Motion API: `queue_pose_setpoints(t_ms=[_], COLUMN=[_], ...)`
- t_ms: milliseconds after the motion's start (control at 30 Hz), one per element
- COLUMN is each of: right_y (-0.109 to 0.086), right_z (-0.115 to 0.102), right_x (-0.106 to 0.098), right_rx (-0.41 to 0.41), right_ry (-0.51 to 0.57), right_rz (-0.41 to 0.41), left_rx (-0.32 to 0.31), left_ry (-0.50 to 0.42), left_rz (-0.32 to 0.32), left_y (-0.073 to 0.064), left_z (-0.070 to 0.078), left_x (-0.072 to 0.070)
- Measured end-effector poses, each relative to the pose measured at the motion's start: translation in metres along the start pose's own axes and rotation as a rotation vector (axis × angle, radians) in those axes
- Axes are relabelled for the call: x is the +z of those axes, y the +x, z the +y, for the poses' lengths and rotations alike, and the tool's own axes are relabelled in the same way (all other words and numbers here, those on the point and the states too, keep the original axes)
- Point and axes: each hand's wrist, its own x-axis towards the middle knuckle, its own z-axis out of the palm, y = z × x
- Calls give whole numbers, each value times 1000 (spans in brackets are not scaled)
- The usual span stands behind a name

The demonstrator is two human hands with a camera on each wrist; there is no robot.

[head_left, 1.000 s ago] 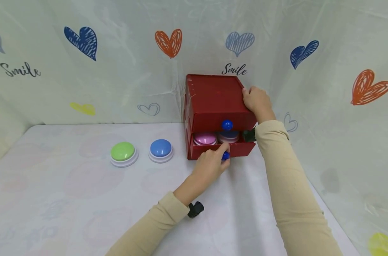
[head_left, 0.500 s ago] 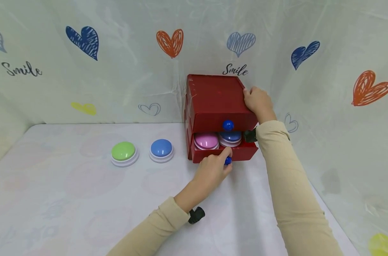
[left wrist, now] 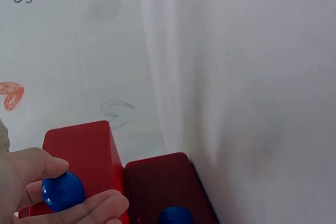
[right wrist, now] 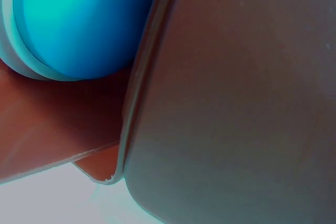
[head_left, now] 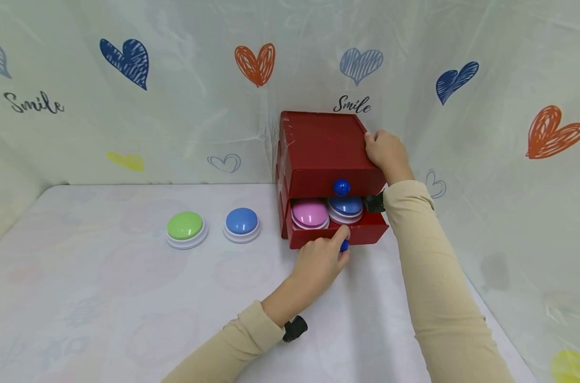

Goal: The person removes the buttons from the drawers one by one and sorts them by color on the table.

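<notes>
A red cabinet (head_left: 321, 141) with two drawers stands against the back curtain. My left hand (head_left: 319, 266) pinches the blue knob (left wrist: 63, 191) of its lower drawer (head_left: 373, 234), thumb and fingers around it in the left wrist view. That drawer is pulled partly out. Inside sit a pink push button (head_left: 310, 213) and a blue push button (head_left: 346, 206), both with white bases. My right hand (head_left: 387, 153) grips the cabinet's top right edge; some of its fingers are hidden. The upper drawer (head_left: 314, 183), with its own blue knob (head_left: 341, 187), is closed.
On the white-covered table (head_left: 127, 298), left of the cabinet, stand a green push button (head_left: 185, 226) and another blue push button (head_left: 241, 222). A curtain (head_left: 184, 117) printed with hearts encloses the back and sides.
My left hand has drawn the lower drawer farther out towards me, and more of the pink and blue buttons inside shows. The right hand has stayed on the cabinet.
</notes>
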Motion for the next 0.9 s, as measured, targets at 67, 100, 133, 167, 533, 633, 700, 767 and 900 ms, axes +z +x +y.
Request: queue_pose_setpoints(t_ms=[67, 100, 133, 167, 533, 633, 700, 767, 900], right_y=[0, 0, 0, 0, -1, -1, -1, -1, -1], right_z=[0, 0, 0, 0, 0, 0, 0, 1, 2], right_x=[0, 0, 0, 0, 1, 0, 0, 0, 0], right_rx=[2, 3, 3, 5, 4, -1, -3, -4, -6], right_ry=[0, -1, -2, -2, 13, 12, 11, 11, 11], right_rz=[0, 0, -1, -1, -5, -1, 0, 3, 1], left_rx=[6, 8, 10, 10, 21, 28, 35, 43, 56], left_ry=[2, 3, 7, 9, 38, 43, 48, 55, 64], left_rz=[2, 0, -2, -5, -25, -32, -40, -46, -44], left_y=[-1, -2, -2, -3, -12, -15, -17, -19, -23], left_z=[0, 1, 1, 2, 8, 11, 13, 15, 17], left_x=[1, 1, 1, 1, 1, -1, -1, -1, -1])
